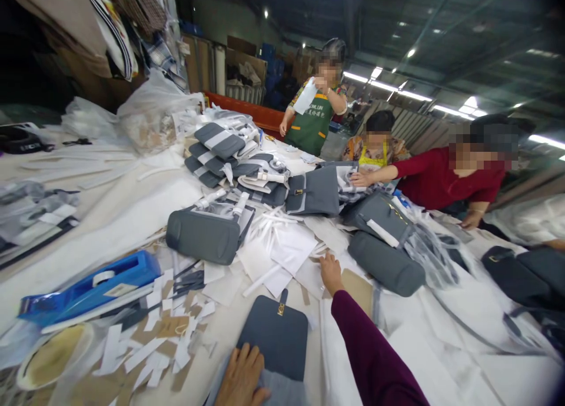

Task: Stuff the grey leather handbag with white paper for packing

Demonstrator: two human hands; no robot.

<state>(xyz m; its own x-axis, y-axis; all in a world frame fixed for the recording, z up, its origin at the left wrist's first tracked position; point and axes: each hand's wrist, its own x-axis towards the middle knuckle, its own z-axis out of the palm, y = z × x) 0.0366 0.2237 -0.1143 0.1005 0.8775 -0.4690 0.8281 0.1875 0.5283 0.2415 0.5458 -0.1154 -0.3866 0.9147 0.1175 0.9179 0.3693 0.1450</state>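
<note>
The person's left hand lies flat, fingers spread and gripping nothing, at the near edge of a grey bag flap with a small gold clasp; the flap stretches away from the fingertips across the paper-strewn table. The right hand, at the end of a maroon sleeve, is reached farther out, palm down and open, its fingers resting on loose white paper sheets with nothing held.

Just beyond and to the right of the right hand lies a rounded grey bag. To its left, past the sheets, a boxy grey handbag stands open at the top with white wrapped handles and paper showing inside. Beyond that, striped grey-and-white bags are stacked in a heap.

Left of the left hand, a blue tape dispenser holds a white roll, and nearer still sits a roll of tape amid torn white and brown scraps.

Far across the table, a co-worker's hand in a red sleeve rests on another grey bag.
</note>
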